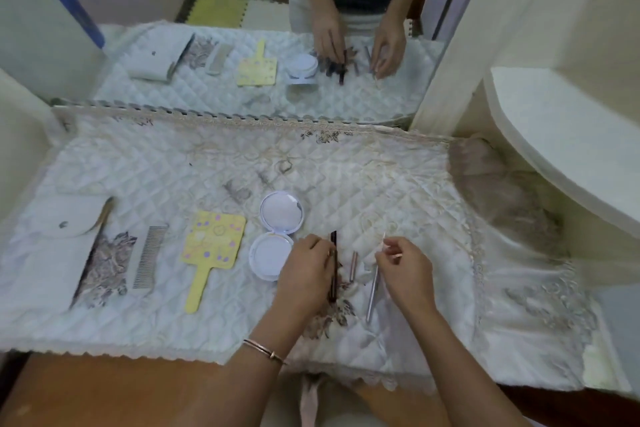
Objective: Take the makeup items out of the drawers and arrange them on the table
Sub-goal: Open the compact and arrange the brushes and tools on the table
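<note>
My left hand [304, 274] rests on a dark slim makeup pencil [333, 239] lying lengthwise on the quilted table cover [381, 184], its fingers closed around it. My right hand [403, 265] pinches a thin pale stick [383, 240] just above the cover. Between the hands lie a short rose-gold tube [353, 265] and a long silver tool [372, 291]. To the left, in a row, are an open white compact [273, 236], a yellow hand mirror [211, 250], a grey comb [149, 260] and a white pouch [69, 218].
A large mirror [242, 45] stands along the back of the table and reflects the items and my hands. A cream cabinet side [554, 114] closes off the right. The brown table front [138, 388] runs below the lace edge.
</note>
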The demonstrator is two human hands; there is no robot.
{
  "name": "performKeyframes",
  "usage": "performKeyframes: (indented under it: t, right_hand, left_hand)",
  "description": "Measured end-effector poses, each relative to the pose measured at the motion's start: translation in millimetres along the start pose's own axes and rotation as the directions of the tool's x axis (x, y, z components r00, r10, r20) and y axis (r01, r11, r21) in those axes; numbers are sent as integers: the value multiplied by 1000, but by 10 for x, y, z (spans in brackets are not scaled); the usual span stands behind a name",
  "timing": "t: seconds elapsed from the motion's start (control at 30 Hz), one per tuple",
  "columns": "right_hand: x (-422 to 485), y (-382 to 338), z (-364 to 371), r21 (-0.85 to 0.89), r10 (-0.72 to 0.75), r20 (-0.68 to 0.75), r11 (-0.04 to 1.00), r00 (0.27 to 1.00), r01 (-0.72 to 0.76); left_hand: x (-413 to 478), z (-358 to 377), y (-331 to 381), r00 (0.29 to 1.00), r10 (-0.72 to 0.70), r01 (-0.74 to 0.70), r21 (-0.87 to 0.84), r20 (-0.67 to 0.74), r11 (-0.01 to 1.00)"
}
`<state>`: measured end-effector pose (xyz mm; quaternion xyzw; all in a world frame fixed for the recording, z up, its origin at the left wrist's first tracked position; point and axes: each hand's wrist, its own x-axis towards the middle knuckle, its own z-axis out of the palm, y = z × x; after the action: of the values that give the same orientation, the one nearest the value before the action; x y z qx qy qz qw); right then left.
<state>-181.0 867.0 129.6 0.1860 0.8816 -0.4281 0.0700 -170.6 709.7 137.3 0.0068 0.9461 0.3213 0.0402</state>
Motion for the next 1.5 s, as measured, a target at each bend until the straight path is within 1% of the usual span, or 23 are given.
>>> performKeyframes:
  t: [0.1, 0.2, 0.27, 0.37, 0.47, 0.57, 0.63, 0.7, 0.73, 0.83, 0.9, 0.97, 1.07, 1.1, 1.17, 1.2, 1.23, 1.27, 1.3, 1.37, 1.43, 1.47, 1.5]
  right_hand:
    - [-21, -174, 17, -71, -99, 37, 992, 994, 102]
    - [-78, -481, 178, -105, -235, 84, 964, 969, 243]
    - [-150, -706, 375, -137, -323, 144, 930, 935, 342]
    - [-321, -1057, 789, -173, -417, 256, 868, 872, 465]
    - [-556, -1416, 1323, -191, -485, 326, 807, 811, 559]
    - [-812, -1749, 1913, -193, -504, 368, 781, 781, 595]
    - [-932, -1983, 2306, -214, -517, 419, 743, 747, 634]
    - [-994, -2218, 2645, -231, -517, 464, 713, 720, 661]
    - [-1012, -2320, 2791, -236, -518, 478, 702, 709, 672]
    - [-1031, -2563, 3140, -270, -545, 504, 637, 669, 722]
    - [-1010, -2683, 3315, -311, -543, 553, 568, 631, 762]
    - [-980, -2767, 3419, -337, -534, 586, 525, 610, 782]
    - [-907, -2779, 3472, -365, -535, 584, 499, 611, 786]
    - [-884, -2774, 3469, -371, -532, 593, 485, 604, 792]
    - [-857, -2774, 3434, -368, -513, 606, 497, 608, 786]
    - [-856, -2794, 3410, -363, -507, 581, 539, 637, 760]
    - [-865, -2832, 3367, -356, -505, 528, 598, 683, 718]
    - [-882, -2889, 3311, -342, -508, 456, 658, 730, 671]
    - [-889, -2950, 3253, -308, -528, 379, 702, 760, 642]
    - [-866, -3058, 3101, -204, -567, 224, 768, 793, 607]
    - [-805, -3157, 2880, -82, -560, 37, 823, 827, 561]
    - [-769, -3192, 2765, -71, -558, -40, 829, 829, 555]
    - [-740, -3211, 2655, -107, -565, -92, 824, 820, 556]
  left_hand:
    - [-182, -291, -268, 992, -84, 82, -28, -96, 996]
    - [-402, -676, -674, 960, -224, 217, -59, -165, 974]
    - [-532, -969, -1011, 921, -308, 298, -80, -238, 951]
    - [-688, -1415, -1537, 846, -412, 389, -136, -339, 911]
    - [-744, -1828, -2095, 809, -441, 419, -143, -388, 896]
    - [-719, -2134, -2679, 813, -463, 470, -71, -354, 880]
    - [-658, -2270, -2995, 826, -470, 490, -14, -312, 871]
    - [-582, -2346, -3193, 852, -466, 483, 18, -237, 875]
    - [-551, -2365, -3246, 865, -462, 472, 5, -193, 882]
    - [-499, -2358, -3331, 892, -442, 433, -103, -96, 896]
    - [-465, -2357, -3393, 890, -455, 441, -176, -41, 880]
    - [-424, -2367, -3447, 877, -480, 466, -261, 13, 845]
    - [-331, -2410, -3488, 830, -554, 521, -434, 57, 735]
    - [-295, -2432, -3492, 819, -570, 532, -465, 67, 708]
    - [-240, -2460, -3485, 835, -546, 518, -441, 73, 733]
    - [-223, -2471, -3471, 851, -522, 498, -417, 63, 760]
    - [-216, -2488, -3451, 865, -500, 473, -409, 48, 780]
    - [-217, -2504, -3430, 874, -484, 452, -428, 39, 783]
    - [-224, -2531, -3407, 878, -477, 438, -479, 45, 761]
    - [-253, -2604, -3360, 883, -456, 419, -632, 115, 652]
    - [-282, -2693, -3273, 895, -394, 412, -723, 209, 554]
    - [-296, -2727, -3225, 903, -351, 409, -749, 249, 521]
    - [-307, -2757, -3167, 910, -305, 403, -770, 281, 495]
